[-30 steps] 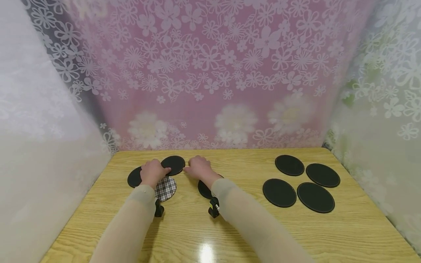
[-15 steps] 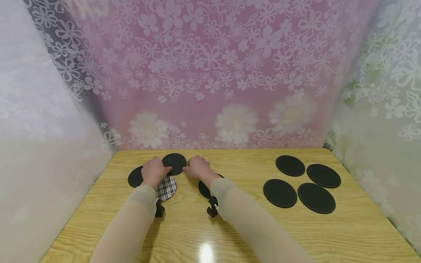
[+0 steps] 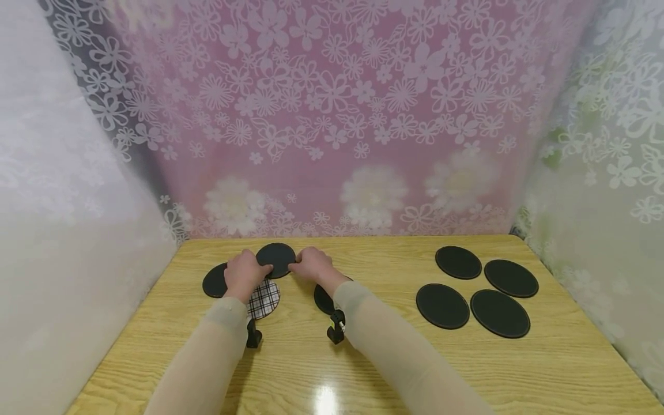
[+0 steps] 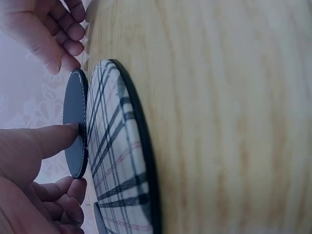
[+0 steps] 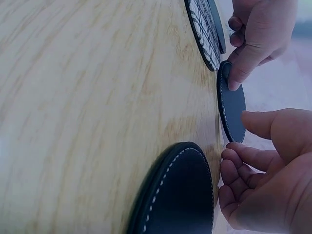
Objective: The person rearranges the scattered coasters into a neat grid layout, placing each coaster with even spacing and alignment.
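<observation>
A round black stitched coaster lies at the back left of the table, between both hands. My left hand pinches it at its left side; in the left wrist view the thumb presses on its dark face and the forefinger meets the rim. My right hand has thumb and forefinger at the right rim, plain in the right wrist view, other fingers curled. Close in front sits a coaster with its plaid side up, partly behind my left wrist. Another black coaster is left of my left hand.
One black coaster lies under my right forearm, half hidden in the head view. Several black coasters form a group on the right of the wooden table. Floral curtains rise behind and at both sides.
The coaster between my hands has shifted slightly back and to the right, its rim meeting my right fingertips, which stood just apart from it a second ago. The other coasters stay put.
</observation>
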Motion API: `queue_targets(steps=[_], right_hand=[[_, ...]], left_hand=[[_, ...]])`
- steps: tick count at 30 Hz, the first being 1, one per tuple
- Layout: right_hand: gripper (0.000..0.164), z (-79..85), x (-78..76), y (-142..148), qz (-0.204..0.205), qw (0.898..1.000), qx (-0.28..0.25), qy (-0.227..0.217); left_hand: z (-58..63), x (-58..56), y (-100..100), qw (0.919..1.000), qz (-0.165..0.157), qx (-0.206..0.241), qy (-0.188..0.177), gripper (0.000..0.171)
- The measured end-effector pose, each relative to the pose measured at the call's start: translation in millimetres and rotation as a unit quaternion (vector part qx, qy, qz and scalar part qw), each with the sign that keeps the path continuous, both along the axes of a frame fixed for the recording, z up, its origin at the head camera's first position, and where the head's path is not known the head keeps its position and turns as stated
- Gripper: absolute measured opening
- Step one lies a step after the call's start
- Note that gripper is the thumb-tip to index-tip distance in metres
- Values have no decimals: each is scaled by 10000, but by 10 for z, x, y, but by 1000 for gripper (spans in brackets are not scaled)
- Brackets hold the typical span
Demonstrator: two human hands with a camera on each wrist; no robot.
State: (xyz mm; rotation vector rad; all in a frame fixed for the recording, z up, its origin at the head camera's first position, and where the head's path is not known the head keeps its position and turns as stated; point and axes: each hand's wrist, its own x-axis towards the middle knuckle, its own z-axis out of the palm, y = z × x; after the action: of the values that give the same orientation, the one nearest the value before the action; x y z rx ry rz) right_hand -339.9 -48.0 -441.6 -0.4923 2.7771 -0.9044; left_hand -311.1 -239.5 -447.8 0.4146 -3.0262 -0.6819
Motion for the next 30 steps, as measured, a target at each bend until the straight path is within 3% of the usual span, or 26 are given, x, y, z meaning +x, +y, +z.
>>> queue_targets(steps=[7, 13, 19, 23, 30], right_hand=[[35, 30, -3, 25, 58, 9995, -228, -221], [29, 24, -17, -27, -150, 9997, -144, -90], [36, 57, -56, -47, -246, 9995, -192, 58], [22, 95, -45, 5, -437, 9983, -326, 223], [31, 114, -29, 112, -751, 9954, -533, 253]], left_hand=[[17, 45, 27, 9999, 11, 66, 156, 62], [24, 46, 39, 9997, -15, 96, 212, 65], [41, 34, 63, 9991, 22, 190, 371, 62], [65, 34, 121, 9986, -8, 220, 477, 59], [102, 64, 217, 9978, -69, 262, 598, 59]])
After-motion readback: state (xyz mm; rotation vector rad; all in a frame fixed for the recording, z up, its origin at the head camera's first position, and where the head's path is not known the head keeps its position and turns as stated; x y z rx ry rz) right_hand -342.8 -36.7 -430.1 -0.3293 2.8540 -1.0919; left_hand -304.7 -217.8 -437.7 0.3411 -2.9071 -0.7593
